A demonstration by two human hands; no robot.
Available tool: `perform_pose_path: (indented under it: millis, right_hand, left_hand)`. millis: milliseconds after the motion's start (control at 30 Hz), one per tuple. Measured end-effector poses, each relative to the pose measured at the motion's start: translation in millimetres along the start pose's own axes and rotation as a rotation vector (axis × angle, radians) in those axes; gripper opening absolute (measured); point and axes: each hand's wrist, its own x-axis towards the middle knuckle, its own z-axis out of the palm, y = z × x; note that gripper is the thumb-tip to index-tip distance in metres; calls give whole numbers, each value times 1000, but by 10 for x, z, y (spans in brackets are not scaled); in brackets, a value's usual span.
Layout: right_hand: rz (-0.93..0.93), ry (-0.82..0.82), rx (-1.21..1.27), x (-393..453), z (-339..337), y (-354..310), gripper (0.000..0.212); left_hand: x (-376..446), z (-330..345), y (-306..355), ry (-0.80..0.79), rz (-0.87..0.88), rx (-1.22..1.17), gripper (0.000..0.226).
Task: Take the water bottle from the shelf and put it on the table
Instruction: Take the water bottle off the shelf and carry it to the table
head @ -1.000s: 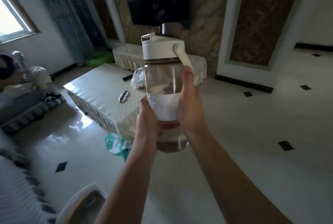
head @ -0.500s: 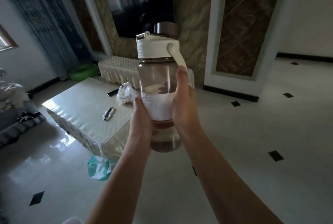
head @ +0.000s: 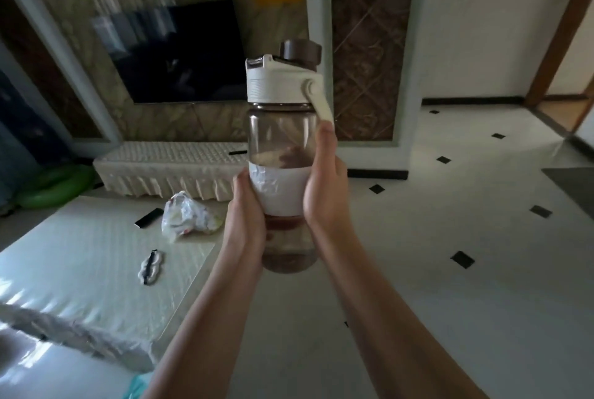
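Note:
I hold a tall smoky see-through water bottle [head: 280, 128] upright in front of me with both hands. It has a white lid, a brown cap, a white strap and a white sleeve round its middle. My left hand [head: 246, 215] grips its lower left side and my right hand [head: 326, 186] grips its right side, thumb pointing up at the strap. The bottle hangs in the air over the floor, just right of the low table [head: 80, 270] with its pale quilted cover. The bottle's bottom is partly hidden by my hands.
On the table lie a crumpled plastic bag [head: 188, 215], a dark remote [head: 148, 218] and a small black-and-white item [head: 151, 267]. Behind stand a covered low cabinet [head: 167, 167], a wall television [head: 180, 51] and a green ring [head: 54, 186]. Glossy tiled floor spreads to the right.
My view has swung right and closer to the table. The bottle stays held in both hands in the same grip; the table corner now lies just left of my forearms.

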Motion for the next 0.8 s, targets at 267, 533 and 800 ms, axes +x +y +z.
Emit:
perform_pose_path:
  millis: [267,533,800]
  right_hand:
    - [-23,60,-36,-72,1119,415,76]
    - [-20,30,-110,-132,1646,600,80]
    - [-8,-25,-110,-187,1910,815,79]
  left_hand:
    - [675,-993,192,-91,-31,-10,53]
    - [956,-1499,196,-78,-91,-36,52]
    - [1054,-1795,147,-28,-93,-43,59]
